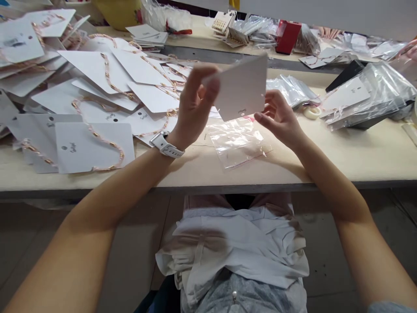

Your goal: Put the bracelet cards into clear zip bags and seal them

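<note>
My left hand, with a white watch on the wrist, pinches a white jewelry display card by its left edge. The card is raised above the table and tilted, with small print and a hole near its lower edge. My right hand has its fingers curled at the card's lower right edge, fingertips against it. Beneath lies a clear plastic bag, flat on the table. To the left of my left hand are heaped white cards carrying pink and gold beaded strands.
A stack of white cards and red-handled pliers sit at the back. Clear bags, a tape roll and a black tray under plastic-wrapped cards lie right. Further back stands a red box; another person's hand shows behind.
</note>
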Available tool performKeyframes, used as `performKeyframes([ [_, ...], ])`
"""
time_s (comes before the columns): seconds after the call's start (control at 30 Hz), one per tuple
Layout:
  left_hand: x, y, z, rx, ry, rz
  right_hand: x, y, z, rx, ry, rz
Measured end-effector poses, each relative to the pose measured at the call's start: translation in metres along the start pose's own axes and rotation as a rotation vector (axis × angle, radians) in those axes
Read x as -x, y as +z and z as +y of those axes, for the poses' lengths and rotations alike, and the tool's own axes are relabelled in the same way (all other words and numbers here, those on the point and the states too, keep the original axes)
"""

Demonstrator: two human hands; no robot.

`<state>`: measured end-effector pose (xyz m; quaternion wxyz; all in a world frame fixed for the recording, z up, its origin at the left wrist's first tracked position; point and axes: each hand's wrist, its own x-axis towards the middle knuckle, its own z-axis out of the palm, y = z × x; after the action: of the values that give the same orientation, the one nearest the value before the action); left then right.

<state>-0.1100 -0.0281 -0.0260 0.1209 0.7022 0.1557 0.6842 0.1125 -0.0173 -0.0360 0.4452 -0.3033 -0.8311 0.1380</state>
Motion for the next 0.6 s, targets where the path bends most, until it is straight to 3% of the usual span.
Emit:
performKeyframes([
  [0.07,0.002,0.000,0.000,-0.124,0.112,-0.123,-0.001,0.001,0.003,0.057,0.013,0.022],
  [0.13,0.002,0.000,0.000,-0.184,0.081,-0.173,-0.002,0.000,0.005,0.058,0.034,0.068],
  [0.3,-0.010,-0.006,-0.001,-0.255,-0.197,-0.019,-0.009,-0.010,0.009,-0.280,0.168,0.194],
  [0.37,-0.016,-0.014,0.002,-0.490,-0.252,-0.095,-0.011,-0.013,0.012,-0.401,0.274,0.181],
  [0.47,-0.025,-0.033,0.013,-0.967,-0.377,-0.362,-0.015,-0.014,0.018,-0.470,0.416,0.137],
  [0.5,-0.028,-0.041,0.018,-1.088,-0.418,-0.401,-0.017,-0.014,0.019,-0.489,0.443,0.123],
  [0.6,-0.035,-0.067,0.027,-1.323,-0.503,-0.344,-0.029,-0.008,0.017,-0.557,0.448,0.052],
])
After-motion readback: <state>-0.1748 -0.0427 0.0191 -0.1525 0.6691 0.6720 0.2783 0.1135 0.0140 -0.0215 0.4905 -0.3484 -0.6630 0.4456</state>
